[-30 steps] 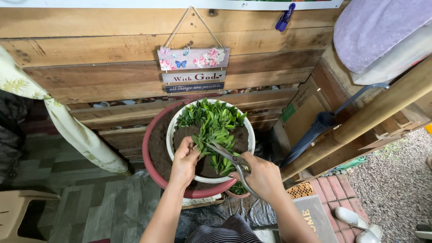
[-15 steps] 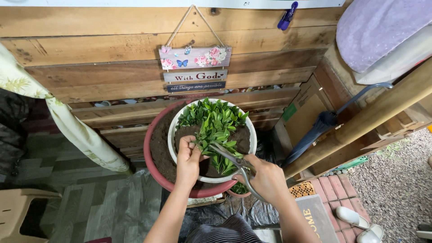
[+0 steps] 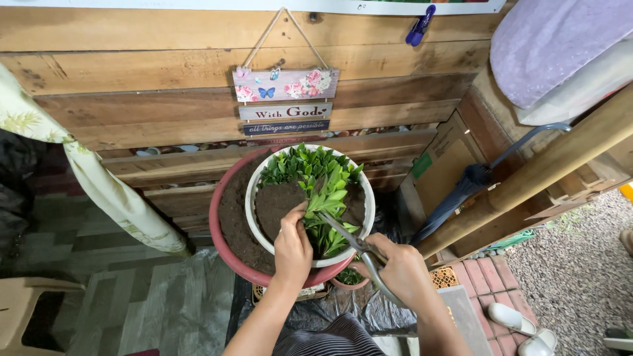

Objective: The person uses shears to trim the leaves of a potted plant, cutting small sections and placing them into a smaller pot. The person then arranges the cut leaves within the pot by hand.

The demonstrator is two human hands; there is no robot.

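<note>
Gripping a leafy green stem [image 3: 328,198] between thumb and fingers, the left hand [image 3: 293,247] rests over the dark soil of a white pot [image 3: 254,224]. That pot sits inside a larger red pot [image 3: 221,244], also filled with soil, just in front of a wooden plank wall [image 3: 132,72]. The right hand [image 3: 403,270] is closed around the handles of grey scissors [image 3: 356,247], whose blades reach left and far into the leaves near the held stem. A small hanging sign [image 3: 285,99] with painted flowers decorates the wall above.
</note>
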